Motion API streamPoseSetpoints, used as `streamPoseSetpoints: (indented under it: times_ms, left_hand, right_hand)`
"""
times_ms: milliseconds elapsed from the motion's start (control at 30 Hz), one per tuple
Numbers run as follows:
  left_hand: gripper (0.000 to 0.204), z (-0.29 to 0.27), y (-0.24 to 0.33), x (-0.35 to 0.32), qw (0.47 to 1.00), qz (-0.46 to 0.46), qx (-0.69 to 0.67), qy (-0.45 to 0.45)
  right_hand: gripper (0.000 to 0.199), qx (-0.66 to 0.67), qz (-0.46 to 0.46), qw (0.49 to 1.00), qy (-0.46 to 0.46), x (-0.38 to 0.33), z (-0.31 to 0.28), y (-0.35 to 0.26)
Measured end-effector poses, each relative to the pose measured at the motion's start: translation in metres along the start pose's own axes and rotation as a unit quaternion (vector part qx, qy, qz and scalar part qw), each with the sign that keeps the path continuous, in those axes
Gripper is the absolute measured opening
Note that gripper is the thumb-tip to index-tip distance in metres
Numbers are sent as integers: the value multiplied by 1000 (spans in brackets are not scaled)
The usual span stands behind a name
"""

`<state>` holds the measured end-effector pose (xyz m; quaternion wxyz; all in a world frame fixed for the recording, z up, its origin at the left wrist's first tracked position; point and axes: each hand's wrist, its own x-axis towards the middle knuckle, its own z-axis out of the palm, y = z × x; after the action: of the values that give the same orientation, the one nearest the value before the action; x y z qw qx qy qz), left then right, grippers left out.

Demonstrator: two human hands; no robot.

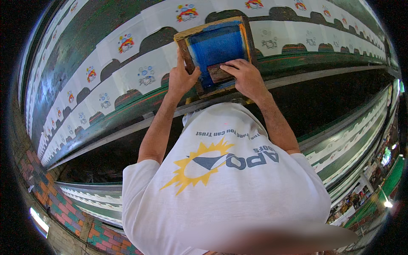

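Observation:
A wooden-framed printing screen [216, 42] lies on the long printing table, its inside covered in blue ink. My left hand [182, 80] grips the frame's left rail, one finger stretched along the outer side and the thumb over the inner edge. My right hand [248, 79] is closed on a brown wooden squeegee [219, 73], which rests inside the frame at its near end. The squeegee's blade is hidden. Left of the screen, a white cut piece [146, 75] carries outlines with blue bubbles. Right of it, another white piece [267, 38] shows dark outlines without blue.
Beyond, a second row of white pieces has multicoloured prints [187, 12]. The table's near rail [314, 77] runs close in front of me. Further tables with white pieces [348, 148] stand behind me on both sides. Coloured paving [63, 208] shows at lower left.

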<state>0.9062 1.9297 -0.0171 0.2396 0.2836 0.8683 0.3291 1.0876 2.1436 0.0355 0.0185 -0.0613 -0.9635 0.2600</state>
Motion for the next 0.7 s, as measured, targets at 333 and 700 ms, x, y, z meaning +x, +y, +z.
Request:
streamPoseSetpoints:
  times_ms: [333, 700]
  left_hand:
    - [116, 129, 131, 53, 1000, 3, 15, 9]
    - [97, 153, 137, 76, 997, 58, -42, 20]
  right_hand:
    - [60, -23, 17, 1000, 1, -66, -78, 162]
    - [47, -4, 28, 1000, 6, -59, -94, 193]
